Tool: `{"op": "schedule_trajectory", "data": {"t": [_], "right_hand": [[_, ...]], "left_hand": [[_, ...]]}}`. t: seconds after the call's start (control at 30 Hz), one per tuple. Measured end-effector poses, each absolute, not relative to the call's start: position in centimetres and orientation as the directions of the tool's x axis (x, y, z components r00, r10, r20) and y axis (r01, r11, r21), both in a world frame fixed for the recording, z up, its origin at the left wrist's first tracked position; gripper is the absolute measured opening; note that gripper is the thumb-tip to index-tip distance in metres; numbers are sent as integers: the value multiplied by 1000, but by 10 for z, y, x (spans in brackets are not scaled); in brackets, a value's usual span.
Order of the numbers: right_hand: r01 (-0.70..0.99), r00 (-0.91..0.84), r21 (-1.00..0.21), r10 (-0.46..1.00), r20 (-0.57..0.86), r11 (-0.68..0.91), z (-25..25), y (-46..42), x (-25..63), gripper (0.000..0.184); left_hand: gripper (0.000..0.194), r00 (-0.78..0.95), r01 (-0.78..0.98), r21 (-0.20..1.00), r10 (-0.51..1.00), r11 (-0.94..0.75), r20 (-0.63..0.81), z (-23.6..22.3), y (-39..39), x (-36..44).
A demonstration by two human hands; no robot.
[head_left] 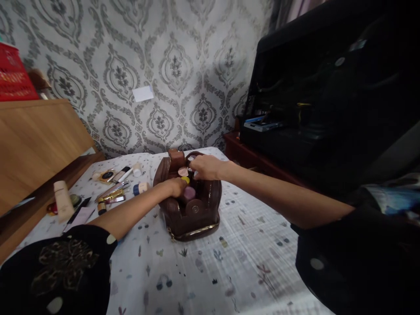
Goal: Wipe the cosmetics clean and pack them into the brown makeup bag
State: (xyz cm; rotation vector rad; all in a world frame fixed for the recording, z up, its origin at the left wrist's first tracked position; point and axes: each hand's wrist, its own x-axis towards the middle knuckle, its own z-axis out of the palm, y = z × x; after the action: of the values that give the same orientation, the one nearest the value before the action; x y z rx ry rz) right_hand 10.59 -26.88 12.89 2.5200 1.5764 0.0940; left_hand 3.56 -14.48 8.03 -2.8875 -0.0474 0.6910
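A brown leather bag (197,224) stands unzipped on the patterned white cloth, with its mouth open toward me. Inside it show a yellow round cap (185,180), a mauve round item (189,193) and a pale pink round item (183,172). My left hand (176,187) reaches in over the left rim beside the yellow cap; its fingertips are hidden. At the far right of the opening, my right hand (207,167) has its fingers curled around something small and pale, too blurred to name.
Left of the bag lie several cosmetics: a beige tube (63,200), a blue-and-cream bottle (141,188), gold tubes (113,195) and a round gold compact (107,176). A wooden headboard (42,144) borders the left. A large black screen (321,96) stands at right.
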Motion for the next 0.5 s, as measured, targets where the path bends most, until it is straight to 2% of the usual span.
{"op": "schedule_trajectory", "data": {"t": [0.23, 0.37, 0.5], "right_hand": [[792, 585, 116, 800, 135, -599, 132, -257, 100, 45], [793, 588, 113, 801, 115, -598, 131, -249, 105, 30], [787, 591, 141, 799, 108, -601, 130, -249, 111, 31]], "left_hand": [[35, 880, -7, -139, 60, -990, -472, 76, -142, 41], [33, 877, 1, -136, 67, -991, -475, 75, -142, 41], [32, 874, 16, -129, 77, -992, -480, 77, -142, 40]]}}
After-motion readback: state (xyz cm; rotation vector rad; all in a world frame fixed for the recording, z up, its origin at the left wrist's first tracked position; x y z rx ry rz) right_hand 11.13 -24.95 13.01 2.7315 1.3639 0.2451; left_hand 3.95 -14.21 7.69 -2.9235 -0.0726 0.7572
